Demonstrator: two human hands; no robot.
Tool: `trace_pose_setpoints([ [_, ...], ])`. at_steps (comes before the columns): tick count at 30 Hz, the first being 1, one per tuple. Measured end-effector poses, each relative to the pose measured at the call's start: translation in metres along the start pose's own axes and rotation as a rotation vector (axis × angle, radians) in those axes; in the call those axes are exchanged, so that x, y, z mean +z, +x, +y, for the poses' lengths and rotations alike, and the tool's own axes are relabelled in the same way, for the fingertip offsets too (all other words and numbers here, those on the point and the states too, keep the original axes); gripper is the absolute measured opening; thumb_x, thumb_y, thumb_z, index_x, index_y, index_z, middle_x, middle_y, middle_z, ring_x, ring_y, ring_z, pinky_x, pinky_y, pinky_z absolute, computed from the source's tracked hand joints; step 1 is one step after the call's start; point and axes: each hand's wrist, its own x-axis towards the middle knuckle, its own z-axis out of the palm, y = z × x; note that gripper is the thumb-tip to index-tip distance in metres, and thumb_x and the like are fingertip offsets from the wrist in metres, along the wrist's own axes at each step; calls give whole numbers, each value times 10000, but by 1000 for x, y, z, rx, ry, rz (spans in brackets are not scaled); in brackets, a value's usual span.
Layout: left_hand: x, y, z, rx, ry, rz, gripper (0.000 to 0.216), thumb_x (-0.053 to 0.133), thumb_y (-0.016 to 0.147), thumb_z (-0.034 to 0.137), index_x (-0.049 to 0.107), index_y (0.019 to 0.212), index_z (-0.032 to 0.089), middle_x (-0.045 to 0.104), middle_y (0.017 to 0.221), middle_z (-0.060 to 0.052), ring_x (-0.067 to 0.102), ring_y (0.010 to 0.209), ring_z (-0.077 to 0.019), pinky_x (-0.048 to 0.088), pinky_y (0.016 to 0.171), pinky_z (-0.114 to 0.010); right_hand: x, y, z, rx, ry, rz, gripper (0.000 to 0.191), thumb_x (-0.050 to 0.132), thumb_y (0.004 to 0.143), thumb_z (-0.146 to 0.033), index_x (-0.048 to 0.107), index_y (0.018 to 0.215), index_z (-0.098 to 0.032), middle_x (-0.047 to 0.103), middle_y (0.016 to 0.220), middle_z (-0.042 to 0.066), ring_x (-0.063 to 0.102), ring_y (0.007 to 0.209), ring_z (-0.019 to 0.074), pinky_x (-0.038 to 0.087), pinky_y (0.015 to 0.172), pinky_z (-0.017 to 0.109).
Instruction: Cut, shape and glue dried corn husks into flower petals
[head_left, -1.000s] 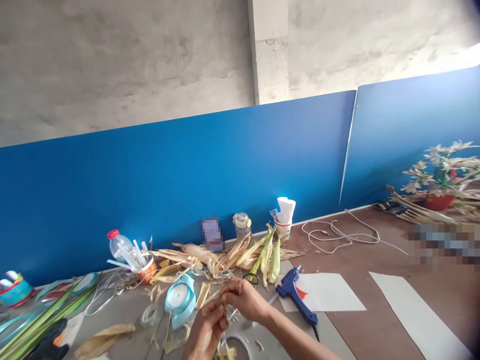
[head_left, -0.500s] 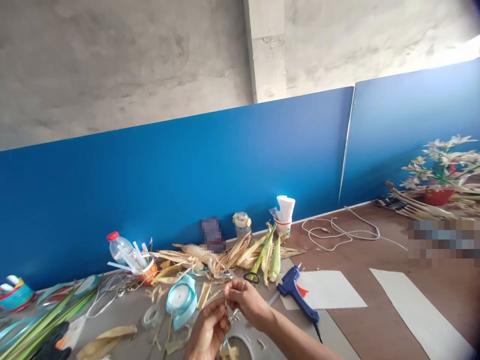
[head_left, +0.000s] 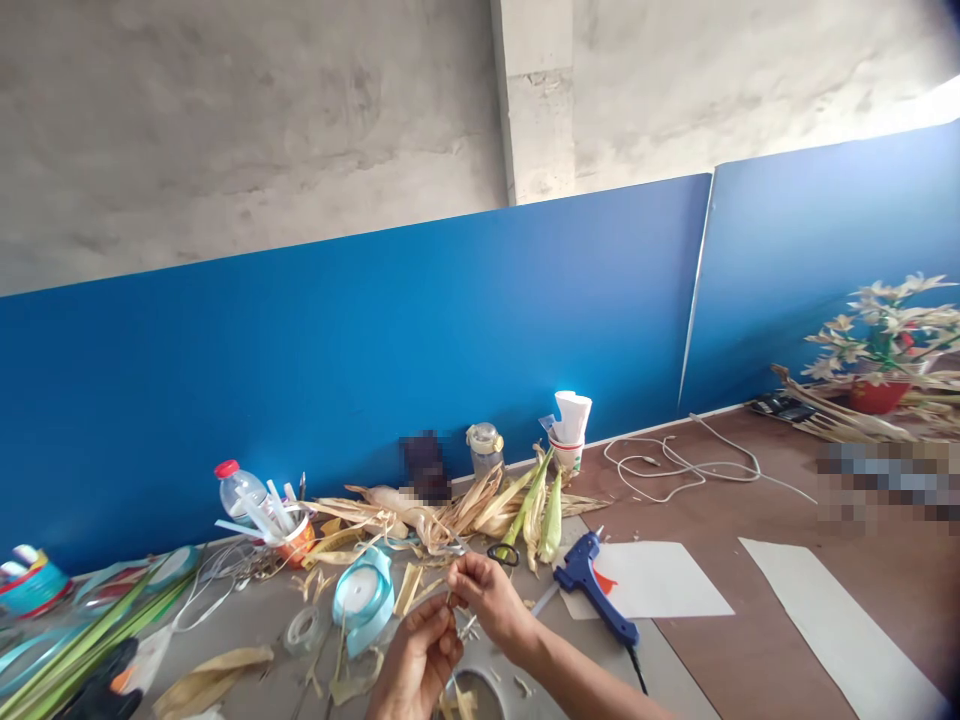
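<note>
Close together above the grey table, my left hand (head_left: 421,652) and my right hand (head_left: 487,598) meet at the fingertips. Both are closed in a pinch around something thin and small, mostly hidden by the fingers, so its kind cannot be made out. Below them lies a round ring-like thing (head_left: 480,690) with husk scraps in it. Just behind my right hand are black-handled scissors (head_left: 502,554). To the left sits a roll of light blue ribbon (head_left: 363,596), with a clear tape roll (head_left: 302,630) beside it.
Dried corn husks (head_left: 480,505) and green husks (head_left: 551,520) lie along the blue partition (head_left: 360,370). A blue glue gun (head_left: 596,590) rests on white paper (head_left: 667,580) at the right. A cup of glue sticks (head_left: 295,545) and a bottle (head_left: 240,490) stand at the left.
Almost nothing differs. Both hands keep their pinch at the same place, with only a very slight shift of the fingers and the camera.
</note>
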Motion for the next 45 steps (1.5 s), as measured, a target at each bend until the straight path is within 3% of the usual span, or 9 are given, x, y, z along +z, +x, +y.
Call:
trace_pose_setpoints([
  [5, -3, 2, 2, 35, 3, 5, 252, 801, 508, 144, 688, 723, 78, 506, 481, 21, 403, 419, -34, 336, 434, -174, -12, 10, -17, -57, -167, 71, 246, 491, 784, -358, 570, 897, -155, 506, 580, -31, 475, 532, 120, 369, 541, 235],
  [10, -5, 4, 2, 67, -13, 37, 261, 802, 515, 173, 673, 724, 86, 477, 454, 32, 415, 429, -46, 346, 453, -184, -32, 50, -49, -347, -947, 186, 310, 358, 861, -190, 595, 1060, -168, 605, 974, 87, 540, 894, 190, 388, 797, 292],
  [13, -7, 6, 2, 60, -29, 64, 251, 796, 515, 146, 663, 720, 90, 478, 459, 35, 408, 426, -43, 339, 447, -181, -35, 78, -53, -290, -1506, 120, 366, 349, 861, -149, 524, 1178, -197, 579, 959, 100, 510, 904, 214, 357, 788, 319],
  [15, -9, 7, 1, 63, -40, 69, 247, 795, 516, 143, 664, 719, 90, 482, 461, 33, 408, 425, -43, 340, 448, -183, -33, 93, -47, -260, -1629, 75, 367, 380, 836, -128, 525, 1166, -197, 567, 951, 110, 495, 903, 231, 339, 775, 334],
  [24, -11, 7, 2, 40, -69, 58, 271, 820, 484, 166, 683, 706, 93, 532, 512, 14, 423, 423, -36, 348, 454, -186, -26, 132, -16, -272, -1687, -28, 395, 348, 854, -100, 479, 1223, -159, 562, 1008, 149, 462, 943, 249, 291, 766, 348],
  [32, -9, 6, 6, 20, -82, 58, 292, 835, 460, 177, 690, 698, 90, 535, 510, 16, 422, 420, -31, 347, 456, -178, -25, 139, -16, -280, -1664, -16, 424, 374, 832, -95, 475, 1241, -137, 573, 995, 157, 470, 935, 259, 296, 749, 352],
  [39, -15, 7, 3, 70, -72, 33, 224, 787, 559, 173, 689, 746, 100, 532, 526, 19, 416, 441, -35, 353, 458, -180, -26, 89, -28, -339, -1541, 119, 400, 349, 867, -174, 455, 1253, -169, 568, 1007, 119, 481, 916, 234, 325, 787, 343],
  [42, -16, 7, 2, 95, -73, 20, 213, 778, 573, 171, 688, 751, 96, 514, 510, 26, 413, 441, -35, 350, 454, -176, -26, 56, -28, -398, -1210, 167, 348, 372, 827, -144, 561, 1118, -157, 590, 975, 103, 507, 902, 216, 353, 805, 324],
  [45, -14, 7, 3, 104, -67, 20, 233, 789, 547, 161, 689, 746, 92, 505, 500, 31, 409, 437, -35, 353, 451, -176, -23, 27, -27, -296, -848, 150, 287, 389, 799, -166, 624, 965, -158, 615, 888, 74, 541, 835, 196, 390, 753, 288],
])
